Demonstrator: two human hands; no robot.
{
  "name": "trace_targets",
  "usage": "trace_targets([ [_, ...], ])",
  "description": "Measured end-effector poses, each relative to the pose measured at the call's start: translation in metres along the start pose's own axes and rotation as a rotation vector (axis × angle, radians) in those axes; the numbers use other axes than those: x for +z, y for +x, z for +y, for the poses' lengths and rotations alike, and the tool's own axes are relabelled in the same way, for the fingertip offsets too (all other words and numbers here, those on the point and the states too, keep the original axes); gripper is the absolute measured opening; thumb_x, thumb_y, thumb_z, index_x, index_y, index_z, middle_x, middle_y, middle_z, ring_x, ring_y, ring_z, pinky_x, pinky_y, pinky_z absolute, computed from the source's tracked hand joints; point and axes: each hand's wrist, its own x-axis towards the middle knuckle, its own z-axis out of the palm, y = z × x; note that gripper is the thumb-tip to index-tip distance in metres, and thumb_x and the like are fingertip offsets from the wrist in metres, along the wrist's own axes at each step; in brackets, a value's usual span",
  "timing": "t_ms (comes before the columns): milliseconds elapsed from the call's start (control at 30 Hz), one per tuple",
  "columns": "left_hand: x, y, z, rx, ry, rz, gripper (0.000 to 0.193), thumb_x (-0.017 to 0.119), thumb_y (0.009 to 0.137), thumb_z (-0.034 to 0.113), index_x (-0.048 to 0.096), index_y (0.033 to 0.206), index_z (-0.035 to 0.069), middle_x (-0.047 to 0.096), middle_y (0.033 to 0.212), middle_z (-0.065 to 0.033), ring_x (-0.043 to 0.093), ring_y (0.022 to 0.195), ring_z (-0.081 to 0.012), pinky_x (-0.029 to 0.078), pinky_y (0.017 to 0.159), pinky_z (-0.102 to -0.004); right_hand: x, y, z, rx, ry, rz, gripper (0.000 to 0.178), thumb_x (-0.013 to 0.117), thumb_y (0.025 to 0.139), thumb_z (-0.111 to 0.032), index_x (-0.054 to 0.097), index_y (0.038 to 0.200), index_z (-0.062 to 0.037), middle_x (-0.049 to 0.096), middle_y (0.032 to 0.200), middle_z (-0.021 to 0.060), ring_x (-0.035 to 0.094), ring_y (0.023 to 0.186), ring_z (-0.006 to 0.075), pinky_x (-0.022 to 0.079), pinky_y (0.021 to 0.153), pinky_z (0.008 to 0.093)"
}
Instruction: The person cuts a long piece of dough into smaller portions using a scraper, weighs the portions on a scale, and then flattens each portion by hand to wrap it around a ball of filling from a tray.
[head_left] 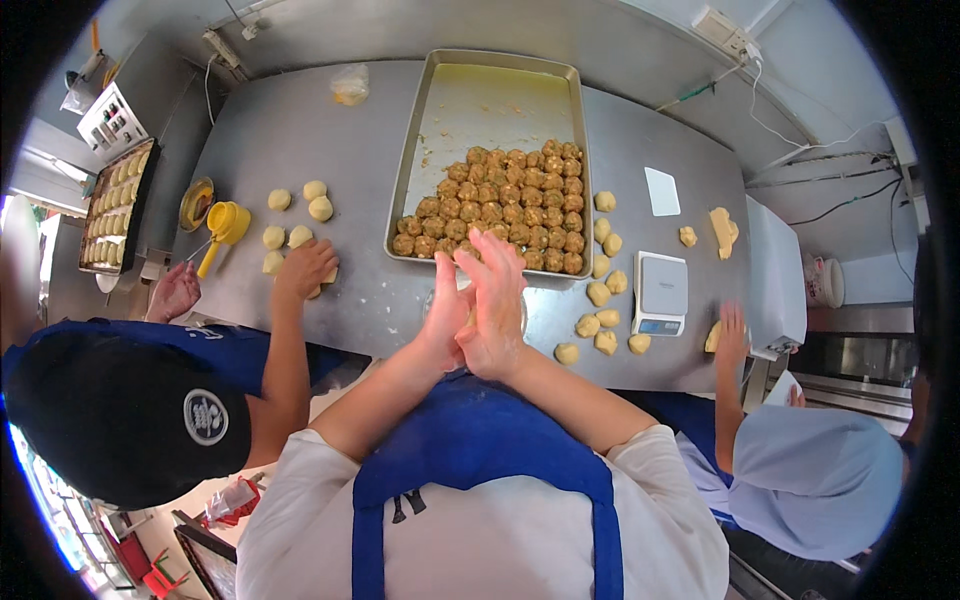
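My left hand (446,318) and my right hand (492,305) are pressed palm to palm just in front of the tray's near edge, fingers stretched up and away from me. A bit of pale yellow dough shows between the palms; most of it is hidden. Beyond my fingertips, a large metal tray (412,150) holds rows of brown filling balls (515,200) in its nearer half. Several yellow dough balls (598,293) lie in a loose line along the tray's right side. Behind my hands, the rim of a round dish is partly covered.
At left, a co-worker's hand (308,268) touches dough among several pieces (274,237), near a yellow cup (229,222) and a bowl (197,203). At right are a digital scale (661,285), a white scraper (661,191), a dough lump (723,232) and another co-worker's blurred hand (732,335).
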Motion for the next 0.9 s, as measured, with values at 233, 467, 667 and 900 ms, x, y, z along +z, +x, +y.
trace_targets([
  [233, -0.007, 0.014, -0.004, 0.254, 0.148, 0.121, 0.071, 0.017, 0.099, 0.068, 0.047, 0.136, 0.015, 0.053, 0.135, -0.0076, 0.054, 0.124, -0.0236, 0.047, 0.102, -0.041, -0.007, 0.024, 0.018, 0.217, 0.057, -0.261, 0.031, 0.056, 0.087, -0.017, 0.065, 0.113, -0.0042, 0.066, 0.099, 0.012, 0.057, 0.088, 0.0284, 0.035, 0.1, 0.0415],
  [467, -0.012, 0.02, -0.005, 0.249, -0.062, -0.035, 0.078, 0.021, 0.094, 0.077, 0.042, 0.142, 0.018, 0.048, 0.143, -0.0068, 0.049, 0.131, -0.0246, 0.042, 0.106, -0.0421, 0.011, 0.019, 0.039, 0.59, 0.356, -0.168, 0.029, 0.052, 0.094, -0.028, 0.065, 0.112, -0.0094, 0.067, 0.098, 0.0094, 0.058, 0.096, 0.028, 0.033, 0.099, 0.0447],
  [667, -0.003, 0.025, 0.011, -0.009, 0.007, 0.167, 0.088, 0.023, 0.09, 0.082, 0.031, 0.151, 0.019, 0.043, 0.146, -0.0041, 0.041, 0.138, -0.0265, 0.036, 0.111, -0.0432, 0.011, 0.018, 0.075, 0.74, 0.484, -0.328, 0.056, 0.021, 0.107, -0.043, 0.055, 0.131, -0.0064, 0.06, 0.119, 0.0075, 0.055, 0.091, 0.0151, 0.044, 0.085, 0.0299],
  [900, -0.007, 0.023, 0.041, 0.183, -0.228, -0.116, 0.102, 0.029, 0.085, 0.086, 0.023, 0.155, 0.012, 0.032, 0.155, -0.0154, 0.034, 0.143, -0.0301, 0.029, 0.117, -0.047, -0.021, 0.032, 0.071, 0.113, 0.149, -0.287, 0.035, 0.073, 0.083, -0.034, 0.068, 0.108, -0.0098, 0.068, 0.095, 0.0085, 0.062, 0.096, 0.0287, 0.04, 0.099, 0.0442],
])
